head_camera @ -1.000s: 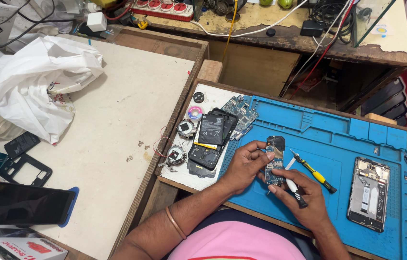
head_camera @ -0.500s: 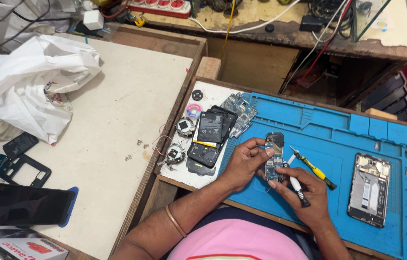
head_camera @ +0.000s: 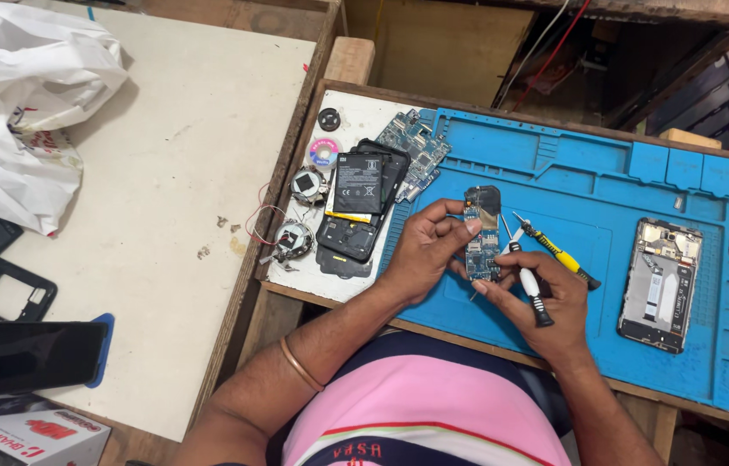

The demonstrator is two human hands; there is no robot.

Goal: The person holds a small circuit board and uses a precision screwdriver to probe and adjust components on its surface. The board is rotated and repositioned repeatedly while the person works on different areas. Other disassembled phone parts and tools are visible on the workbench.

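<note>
Over blue mat (head_camera: 641,345), left hand (head_camera: 421,255) pinching bluish circuit board (head_camera: 483,246), right hand (head_camera: 546,306) apparently gripping screwdriver (head_camera: 528,280).

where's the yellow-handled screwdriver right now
In the head view the yellow-handled screwdriver lies on the blue work mat, just right of the small circuit board and above the right hand.

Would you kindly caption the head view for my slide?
Left hand holds a small circuit board above a blue mat; right hand grips a white-handled screwdriver.

mat (head_camera: 606,181): matt blue rubber | bench (head_camera: 166,173): rough wood | bag (head_camera: 28,95): crinkled white plastic
</note>
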